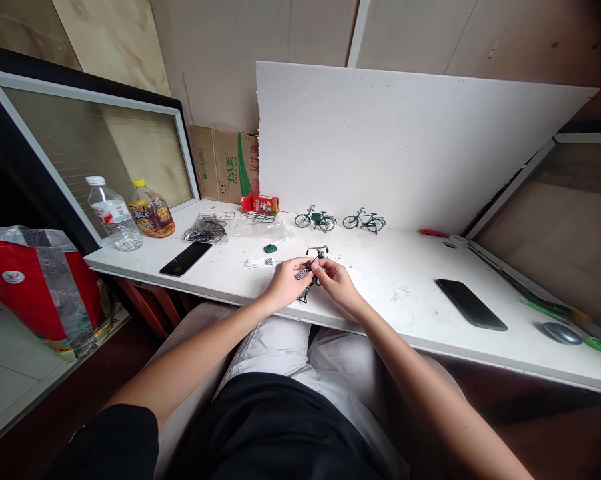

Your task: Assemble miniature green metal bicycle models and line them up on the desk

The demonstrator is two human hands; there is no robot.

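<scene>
Between my two hands, near the table's front edge, is a small black model bicycle (307,291), its handlebars pointing away from me. My left hand (289,281) is closed on its left side, around the frame. With thumb and fingers pinched together, my right hand (336,280) grips the bicycle from the right near its middle. Fingers cover much of the frame. Just beyond my left hand lie a small dark green plastic piece (270,248) and a white label with a printed code (259,263).
Two green model bicycles (315,219) stand by the white board (405,147). At left are a phone (186,259), a bag of black parts (205,230), a water bottle (114,217) and an amber bottle (151,212). Another phone (470,304) and a mouse (561,333) lie right.
</scene>
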